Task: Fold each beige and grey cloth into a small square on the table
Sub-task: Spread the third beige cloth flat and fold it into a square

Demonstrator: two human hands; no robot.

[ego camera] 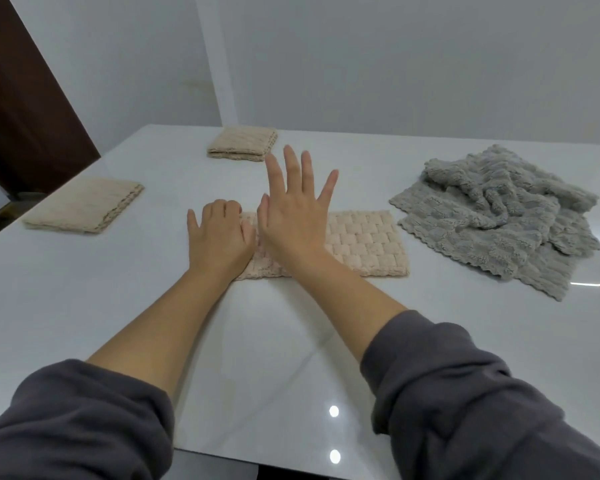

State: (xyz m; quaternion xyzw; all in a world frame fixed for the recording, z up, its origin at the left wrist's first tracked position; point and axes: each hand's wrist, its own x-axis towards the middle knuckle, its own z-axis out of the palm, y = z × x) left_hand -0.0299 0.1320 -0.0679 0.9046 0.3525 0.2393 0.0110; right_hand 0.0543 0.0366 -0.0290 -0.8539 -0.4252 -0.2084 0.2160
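Centrally: beige cloth [361, 244] | glossy white table [291, 358] (reflecting lights) | pale wall [395, 64]

Table [291, 341]: white glossy top, 2 light glints [334, 411] near the front edge. 4 lots of cloth on it, all apart from each other. Left beige square [84, 206]: folded flat, by the left edge. Far beige square [243, 143]: folded, near the back edge. Beige strip [361, 244]: centre, flat rectangle, waffle texture up. Grey heap [492, 216]: right side, crumpled on top, flat scallop-edged layer underneath; cloth count unclear.
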